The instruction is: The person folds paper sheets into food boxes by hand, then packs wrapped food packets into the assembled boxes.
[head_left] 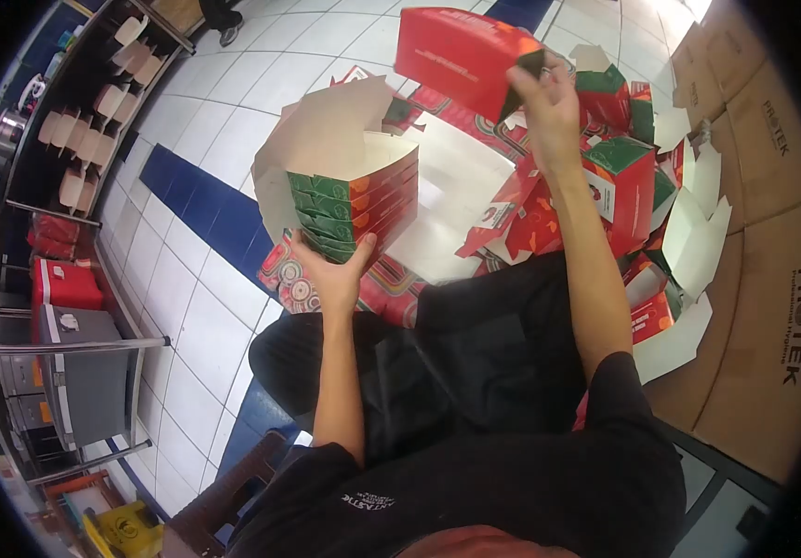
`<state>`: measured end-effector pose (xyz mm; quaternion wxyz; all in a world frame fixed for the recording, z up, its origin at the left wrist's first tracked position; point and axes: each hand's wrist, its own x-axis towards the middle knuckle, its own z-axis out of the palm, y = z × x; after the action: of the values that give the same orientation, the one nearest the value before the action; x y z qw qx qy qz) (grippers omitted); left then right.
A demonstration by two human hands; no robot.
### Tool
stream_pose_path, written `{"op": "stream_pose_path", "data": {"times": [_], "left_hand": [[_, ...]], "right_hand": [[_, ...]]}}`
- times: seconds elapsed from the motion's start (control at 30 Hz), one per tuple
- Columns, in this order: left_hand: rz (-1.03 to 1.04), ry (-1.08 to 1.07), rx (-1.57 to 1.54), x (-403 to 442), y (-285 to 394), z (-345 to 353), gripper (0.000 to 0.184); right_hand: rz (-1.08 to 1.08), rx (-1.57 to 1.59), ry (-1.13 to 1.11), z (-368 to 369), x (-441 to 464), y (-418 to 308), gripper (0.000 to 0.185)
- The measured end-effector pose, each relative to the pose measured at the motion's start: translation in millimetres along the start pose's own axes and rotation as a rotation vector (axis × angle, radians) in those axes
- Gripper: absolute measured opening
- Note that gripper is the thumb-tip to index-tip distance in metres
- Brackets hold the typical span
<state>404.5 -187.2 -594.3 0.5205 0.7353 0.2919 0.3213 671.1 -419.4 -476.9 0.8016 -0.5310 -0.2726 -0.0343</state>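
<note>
My left hand [333, 277] grips the bottom of a stack of nested cardboard boxes [383, 197], red and green outside and pale inside. Their open flaps [321, 139] stand up at the top and left. Higher up and to the right, my right hand [549, 107] is closed on the end of a single red cardboard box [465, 58], held in the air apart from the stack. Below them is a low surface with a patterned red cover [391, 299], where a white sheet-like piece [437, 200] lies.
More red and green boxes [619, 191] with loose flaps crowd the right side. Large brown cartons [763, 279] are stacked beyond them. On the left stands a metal rack [75, 346] with cardboard trays and a grey case [93, 372]. A person's foot [229, 33] shows at the top.
</note>
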Motion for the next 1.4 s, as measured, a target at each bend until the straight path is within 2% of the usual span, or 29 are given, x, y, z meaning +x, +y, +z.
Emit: {"op": "stream_pose_path", "data": {"times": [0.07,0.13,0.2,0.33,0.37,0.43,0.5,0.53,0.63,0.77,0.87,0.97,1.07,1.1,1.2,1.27,1.33,1.4], "left_hand": [[-0.008,-0.001,0.022,0.1,2.8,0.7,0.135],[-0.016,-0.004,-0.022,0.7,6.0,1.0,0.136],[-0.027,-0.005,0.000,1.1,1.9,0.5,0.136],[-0.045,-0.036,0.014,0.8,6.1,0.0,0.133],[-0.054,-0.042,0.014,-1.0,9.1,0.5,0.127],[-0.061,-0.041,0.028,-2.1,8.2,0.2,0.129],[-0.052,-0.039,0.033,-1.5,5.2,0.4,0.131],[-0.042,-0.031,0.030,-0.9,4.2,0.7,0.131],[-0.064,-0.061,0.006,-1.4,7.3,0.9,0.131],[-0.038,-0.094,-0.065,0.1,-6.8,1.1,0.126],[-0.104,-0.178,-0.306,-2.0,-4.6,2.3,0.111],[-0.196,-0.222,-0.470,-0.7,-3.9,-1.1,0.109],[-0.186,-0.223,-0.539,-2.5,2.6,-2.8,0.109],[-0.185,-0.223,-0.541,-1.9,2.6,-2.1,0.109],[-0.119,-0.199,-0.505,-5.8,-1.7,-3.2,0.110],[0.060,-0.169,-0.309,-1.9,-6.0,-1.4,0.113],[0.044,-0.147,-0.261,-3.2,-4.6,-0.2,0.119],[0.058,-0.138,-0.163,-8.6,14.8,-1.2,0.125]], "right_hand": [[0.033,0.446,0.136,-7.9,5.8,-2.2,0.035],[0.077,0.479,0.097,-18.9,8.0,-1.1,0.032],[0.114,0.514,0.029,-22.5,7.3,-1.2,0.040],[0.215,0.646,-0.033,-12.2,1.9,-12.2,0.039],[0.206,0.609,0.037,-6.8,1.3,-14.8,0.036],[0.189,0.577,0.100,-1.6,-1.1,-20.3,0.032],[-0.037,0.435,0.168,-0.7,-3.4,-25.3,0.022],[-0.045,0.441,0.161,1.4,-4.8,-28.7,0.022],[-0.271,0.312,0.087,13.2,-15.3,-47.0,0.016],[-0.237,0.109,-0.031,32.9,-29.2,-60.3,0.024],[-0.275,0.003,-0.234,46.6,-33.8,-51.0,0.030],[-0.256,-0.129,-0.368,51.2,-39.8,-41.3,0.025],[-0.252,-0.318,-0.517,47.7,-36.8,-33.5,0.024],[-0.241,-0.407,-0.592,45.2,-34.0,-30.8,0.025],[-0.295,-0.563,-0.536,41.8,-30.7,-17.4,0.025],[-0.256,-0.634,-0.540,36.2,-27.6,-10.7,0.027],[-0.299,-0.758,-0.536,33.4,-29.9,-5.1,0.038],[-0.277,-0.807,-0.592,34.4,-41.5,-10.9,0.038]]}}
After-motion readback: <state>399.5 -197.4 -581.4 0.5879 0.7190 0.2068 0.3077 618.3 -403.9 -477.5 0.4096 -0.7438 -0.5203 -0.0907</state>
